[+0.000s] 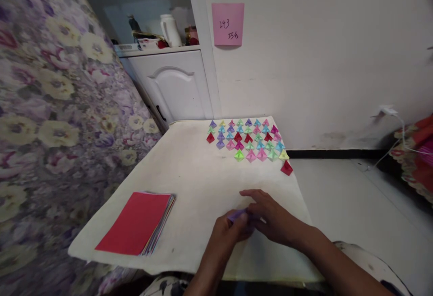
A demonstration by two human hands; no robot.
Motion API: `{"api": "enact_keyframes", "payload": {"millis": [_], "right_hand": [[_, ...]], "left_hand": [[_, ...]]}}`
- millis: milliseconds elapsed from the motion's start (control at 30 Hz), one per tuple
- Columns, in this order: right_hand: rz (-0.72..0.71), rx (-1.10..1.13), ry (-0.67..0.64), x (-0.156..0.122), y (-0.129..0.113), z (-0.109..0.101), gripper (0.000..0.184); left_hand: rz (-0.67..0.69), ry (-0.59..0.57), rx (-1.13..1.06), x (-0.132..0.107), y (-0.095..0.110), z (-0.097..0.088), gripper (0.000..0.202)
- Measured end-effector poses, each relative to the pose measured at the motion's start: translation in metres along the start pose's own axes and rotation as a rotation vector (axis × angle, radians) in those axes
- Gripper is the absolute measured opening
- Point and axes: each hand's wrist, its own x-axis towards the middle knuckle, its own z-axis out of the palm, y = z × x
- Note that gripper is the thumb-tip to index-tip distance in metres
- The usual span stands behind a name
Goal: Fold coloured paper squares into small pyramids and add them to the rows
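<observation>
Two forearms reach in from the bottom edge and meet over the near part of the table. The left hand pinches a small piece of purple paper between thumb and fingers, low over the cloth near the table's front edge. The right hand lies over the same piece from the other side, fingers curved and touching it; whether it grips or only presses cannot be told.

At far left hangs a flowered cloth. A stack of paper sheets, red on top, lies on the near left corner, well apart from the hands. Behind the table stands a white cupboard door, with a white jug on the shelf above. A pink note sticks to the wall. Rows of small folded paper shapes in many colours sit at the far right corner. A white cable hangs on the wall further right.
</observation>
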Motion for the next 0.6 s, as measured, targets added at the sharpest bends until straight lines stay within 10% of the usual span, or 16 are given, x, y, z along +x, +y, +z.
{"api": "enact_keyframes", "payload": {"millis": [400, 600], "right_hand": [[-0.125, -0.138, -0.123, -0.001, 0.001, 0.010, 0.025], [-0.138, -0.187, -0.167, -0.002, -0.003, 0.013, 0.024]], "left_hand": [[-0.121, -0.015, 0.213, 0.003, -0.003, -0.014, 0.025], [0.036, -0.032, 0.372, 0.007, -0.015, -0.018, 0.025]]}}
